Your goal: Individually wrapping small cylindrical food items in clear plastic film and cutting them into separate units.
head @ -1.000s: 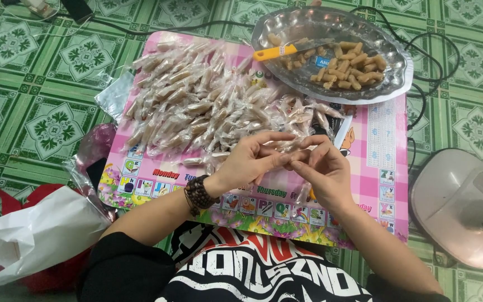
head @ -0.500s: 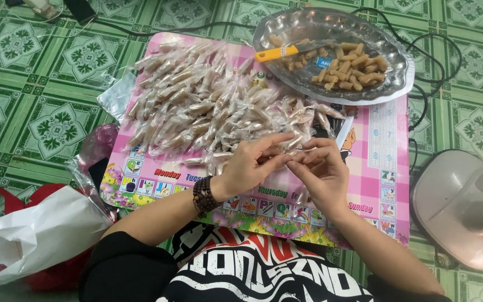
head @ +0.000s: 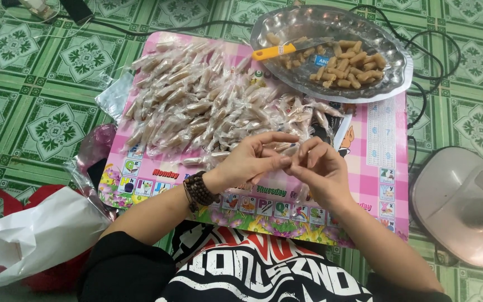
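Observation:
My left hand point(head: 252, 160) and my right hand point(head: 315, 170) meet over the pink printed mat point(head: 378, 162), fingertips together around a small candy in a clear wrapper point(head: 289, 162). A beaded bracelet sits on my left wrist. Just beyond my hands lies a heap of several wrapped candies point(head: 208, 106) spread across the mat. At the far right of the mat stands a silver oval tray point(head: 389, 78) with unwrapped brown candy pieces point(head: 347, 67) and a yellow-handled knife point(head: 283, 50).
A white plastic bag point(head: 29, 240) with red handles lies at the lower left. A pink round appliance point(head: 459, 204) sits on the right, with black cables point(head: 420, 112) running near the tray. Loose clear wrappers point(head: 110, 98) lie left of the mat on the green tiled floor.
Both hands stay over the same spot. The fingers have shifted slightly around the small wrapped candy, with my left fingers stretched further toward my right hand.

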